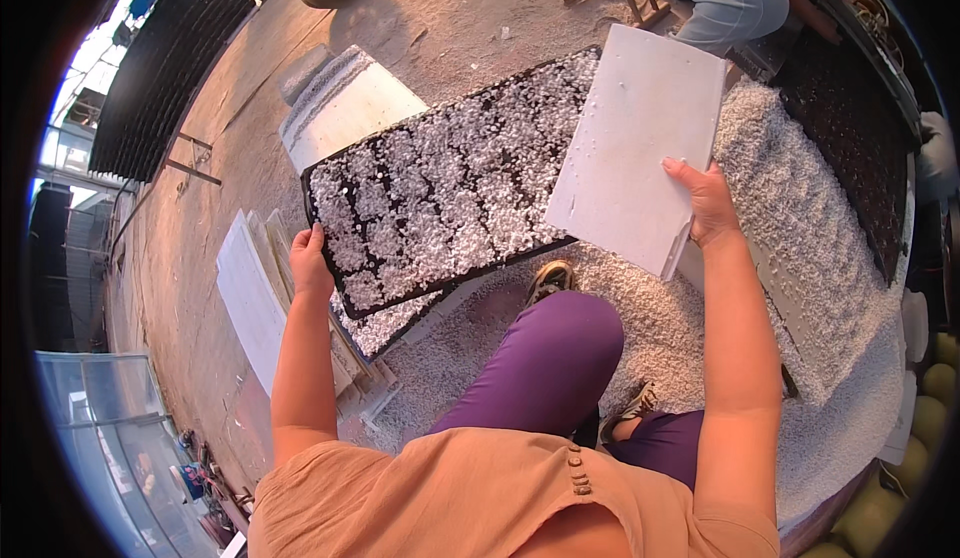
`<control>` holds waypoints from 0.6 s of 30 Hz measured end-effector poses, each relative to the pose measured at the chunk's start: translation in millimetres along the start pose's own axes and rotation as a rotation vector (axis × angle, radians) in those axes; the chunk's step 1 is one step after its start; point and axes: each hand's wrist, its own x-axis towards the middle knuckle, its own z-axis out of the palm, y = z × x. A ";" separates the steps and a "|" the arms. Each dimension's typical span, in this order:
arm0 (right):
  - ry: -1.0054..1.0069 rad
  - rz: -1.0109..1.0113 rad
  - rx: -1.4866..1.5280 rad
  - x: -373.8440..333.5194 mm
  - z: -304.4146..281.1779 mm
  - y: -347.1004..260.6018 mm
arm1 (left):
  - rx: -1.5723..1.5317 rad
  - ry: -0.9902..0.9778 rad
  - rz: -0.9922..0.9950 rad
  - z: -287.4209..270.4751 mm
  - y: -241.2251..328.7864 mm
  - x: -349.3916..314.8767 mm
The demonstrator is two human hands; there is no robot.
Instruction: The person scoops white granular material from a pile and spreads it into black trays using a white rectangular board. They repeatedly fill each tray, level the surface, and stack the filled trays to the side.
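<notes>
My left hand point(312, 263) is closed on the near left edge of a black seedling tray point(470, 275), its thumb on the rim. White granules fill the tray's cells and lie scattered over its dividers, with dark lines showing through in places. In my right hand point(708, 201) is a flat white foam board point(640, 138), gripped at its lower right edge with the thumb on top. The board is tilted and covers the tray's right end. A few granules cling to its face.
A heap of white granules point(810, 228) spreads on the right. Under the tray's far left lies a white panel point(355, 108); more white boards point(250, 288) lean at left. Another person's leg point(735, 3) and a dark-filled tray point(850, 128) are at far right.
</notes>
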 end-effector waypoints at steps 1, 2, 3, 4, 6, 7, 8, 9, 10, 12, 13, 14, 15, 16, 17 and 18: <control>-0.056 0.023 -0.024 13.2 21.5 15.3 | -0.020 0.069 -0.012 -26.7 -4.6 -6.8; -0.086 0.051 -0.027 24.0 42.7 32.5 | -0.012 0.115 -0.026 -50.2 -8.5 -16.0; -0.121 0.079 -0.029 31.2 61.8 48.0 | -0.013 0.179 -0.050 -74.1 -14.1 -24.3; -0.132 0.101 -0.037 35.2 75.8 60.3 | -0.020 0.189 -0.061 -94.1 -22.2 -31.3; -0.137 0.140 -0.061 40.7 95.7 82.3 | -0.011 0.256 -0.115 -119.9 -43.6 -38.9; -0.129 0.165 -0.079 45.2 96.3 90.8 | 0.000 0.275 -0.145 -130.6 -55.4 -39.7; -0.114 0.188 -0.098 51.0 89.6 97.7 | -0.011 0.279 -0.195 -135.0 -68.1 -39.6; -0.103 0.214 -0.118 52.3 86.4 96.8 | -0.022 0.288 -0.244 -139.5 -77.6 -42.9; -0.078 0.220 -0.129 51.6 75.4 90.7 | -0.105 0.237 -0.328 -144.8 -83.4 -45.0; -0.055 0.207 -0.143 51.8 42.1 64.6 | -0.108 0.204 -0.447 -144.9 -85.7 -53.2; -0.015 0.150 -0.205 43.4 32.2 42.0 | -0.108 0.184 -0.509 -143.9 -84.5 -55.5; 0.039 0.092 -0.269 37.2 15.5 21.6 | -0.020 0.223 -0.601 -136.5 -77.0 -55.2; 0.102 0.030 -0.305 30.5 4.8 0.4 | -0.006 0.182 -0.580 -138.0 -78.7 -55.5; 0.167 -0.007 -0.372 19.7 -0.8 -24.8 | 0.006 0.138 -0.557 -141.7 -80.6 -52.8; 0.271 -0.044 -0.407 8.8 -7.0 -42.3 | 0.018 0.093 -0.533 -145.4 -82.8 -47.9; 0.313 -0.099 -0.433 5.1 -25.2 -54.4 | 0.051 0.025 -0.535 -143.3 -80.6 -39.7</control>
